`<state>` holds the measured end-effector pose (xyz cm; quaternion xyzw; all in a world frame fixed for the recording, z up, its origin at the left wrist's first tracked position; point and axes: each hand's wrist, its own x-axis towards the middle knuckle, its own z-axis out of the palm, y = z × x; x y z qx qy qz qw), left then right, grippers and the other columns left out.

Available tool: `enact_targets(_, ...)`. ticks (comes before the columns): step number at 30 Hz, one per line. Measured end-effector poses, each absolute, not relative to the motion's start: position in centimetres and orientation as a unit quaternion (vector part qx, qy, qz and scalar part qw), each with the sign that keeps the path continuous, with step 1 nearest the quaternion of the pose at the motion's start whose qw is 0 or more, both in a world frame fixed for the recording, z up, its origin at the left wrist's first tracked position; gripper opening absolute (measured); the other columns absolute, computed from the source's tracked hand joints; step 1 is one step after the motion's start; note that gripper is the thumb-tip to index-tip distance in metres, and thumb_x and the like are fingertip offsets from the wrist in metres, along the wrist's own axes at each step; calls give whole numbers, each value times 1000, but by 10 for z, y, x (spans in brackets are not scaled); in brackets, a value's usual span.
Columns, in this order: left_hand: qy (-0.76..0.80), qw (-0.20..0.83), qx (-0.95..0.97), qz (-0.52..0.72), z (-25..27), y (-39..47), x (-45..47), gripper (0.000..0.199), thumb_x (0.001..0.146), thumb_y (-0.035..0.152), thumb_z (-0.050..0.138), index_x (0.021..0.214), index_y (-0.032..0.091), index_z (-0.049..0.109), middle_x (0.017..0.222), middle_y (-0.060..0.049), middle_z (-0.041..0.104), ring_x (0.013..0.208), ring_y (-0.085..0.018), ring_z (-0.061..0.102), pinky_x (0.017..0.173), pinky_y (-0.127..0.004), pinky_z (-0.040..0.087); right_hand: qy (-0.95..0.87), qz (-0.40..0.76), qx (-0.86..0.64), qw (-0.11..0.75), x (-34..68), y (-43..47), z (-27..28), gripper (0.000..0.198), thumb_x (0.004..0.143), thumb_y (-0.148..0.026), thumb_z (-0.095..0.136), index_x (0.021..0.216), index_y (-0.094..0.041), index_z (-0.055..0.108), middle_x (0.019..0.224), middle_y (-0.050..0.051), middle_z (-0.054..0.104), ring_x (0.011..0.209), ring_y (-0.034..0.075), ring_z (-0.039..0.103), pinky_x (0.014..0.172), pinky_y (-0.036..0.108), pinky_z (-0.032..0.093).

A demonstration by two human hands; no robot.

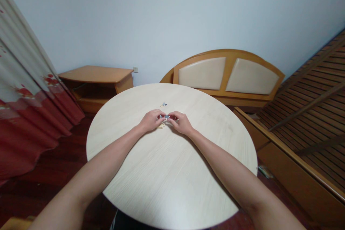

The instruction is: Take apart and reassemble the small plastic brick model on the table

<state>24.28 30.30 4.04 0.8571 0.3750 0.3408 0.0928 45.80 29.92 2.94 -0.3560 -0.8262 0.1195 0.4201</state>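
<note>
Over the round pale table (pixel 167 176), my left hand (pixel 151 120) and my right hand (pixel 182 122) meet fingertip to fingertip. Between their thumbs and fingers is a small blue-grey piece (pixel 167 116), pinched from both sides; it is too small to tell its exact kind. Just below the left fingers lie several small tan pieces (pixel 161 126) on the tabletop. A little beyond the hands sits another small cluster of grey and tan pieces (pixel 163 104). The fingers partly cover the held piece.
A wooden cabinet (pixel 99 75) stands behind the table at the left, beside a red and white curtain (pixel 51 115). A wooden headboard (pixel 223 73) leans at the back wall. Slatted wood (pixel 312 115) and a long bed rail (pixel 291 165) are at the right.
</note>
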Motion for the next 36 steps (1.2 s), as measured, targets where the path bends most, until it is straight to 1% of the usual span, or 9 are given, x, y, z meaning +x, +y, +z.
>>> enact_targets(4, 370, 89, 859, 343, 39, 305, 243, 17, 95, 28, 62, 103, 18, 73, 99, -7, 74, 92, -20, 67, 87, -33, 51, -827, 115, -355, 420, 458, 298, 31, 14, 92, -29, 64, 99, -20, 71, 87, 5, 72, 76, 17, 64, 74, 29, 50)
enact_targets(9, 368, 88, 859, 343, 36, 307, 242, 17, 95, 28, 63, 102, 17, 73, 98, -7, 74, 90, -20, 66, 85, -33, 51, -829, 110, -342, 428, 457, 298, 30, 15, 92, -29, 63, 99, -17, 70, 87, 6, 72, 75, 17, 64, 73, 29, 49)
enact_targets(18, 367, 93, 859, 343, 38, 305, 243, 18, 96, 31, 62, 102, 19, 73, 98, -7, 75, 92, -20, 67, 86, -34, 51, -827, 122, -351, 422, 456, 296, 30, 18, 93, -33, 62, 98, -18, 70, 86, 6, 72, 75, 17, 63, 73, 29, 48)
enact_targets(21, 370, 97, 858, 343, 39, 304, 243, 18, 95, 30, 62, 102, 18, 73, 99, -7, 75, 92, -20, 67, 87, -34, 52, -829, 125, -353, 416, 459, 297, 34, 17, 92, -31, 61, 98, -18, 69, 87, 6, 71, 75, 17, 64, 73, 29, 48)
enact_targets(24, 385, 97, 850, 346, 40, 303, 244, 20, 96, 26, 57, 104, 18, 73, 103, -8, 76, 95, -21, 68, 90, -35, 52, -829, 106, -372, 405, 475, 303, 43, 15, 87, -26, 61, 96, -17, 69, 89, 7, 71, 79, 18, 63, 75, 29, 48)
enact_targets(27, 401, 92, 843, 348, 41, 303, 244, 23, 97, 23, 52, 105, 18, 73, 107, -8, 76, 100, -21, 68, 93, -35, 52, -829, 105, -418, 355, 502, 312, 54, 12, 81, -24, 64, 89, -17, 69, 89, 6, 71, 80, 18, 61, 75, 28, 47)
enact_targets(32, 420, 92, 834, 345, 40, 304, 242, 25, 95, 22, 50, 105, 17, 73, 108, -9, 76, 100, -21, 69, 93, -35, 53, -826, 224, -478, 198, 535, 317, 60, 13, 72, -21, 67, 83, -15, 71, 78, 4, 70, 67, 15, 58, 63, 24, 44)
enact_targets(34, 423, 93, 833, 344, 40, 305, 241, 26, 95, 23, 50, 106, 17, 73, 108, -9, 76, 101, -22, 69, 93, -35, 53, -824, 255, -477, 172, 537, 317, 58, 13, 71, -20, 66, 81, -15, 71, 75, 3, 69, 65, 14, 57, 61, 24, 43)
enact_targets(36, 424, 92, 833, 343, 40, 305, 241, 26, 95, 23, 50, 105, 17, 73, 108, -8, 76, 101, -22, 69, 93, -36, 53, -824, 269, -471, 167, 537, 317, 55, 14, 69, -20, 65, 81, -14, 71, 73, 3, 68, 64, 14, 57, 60, 24, 43)
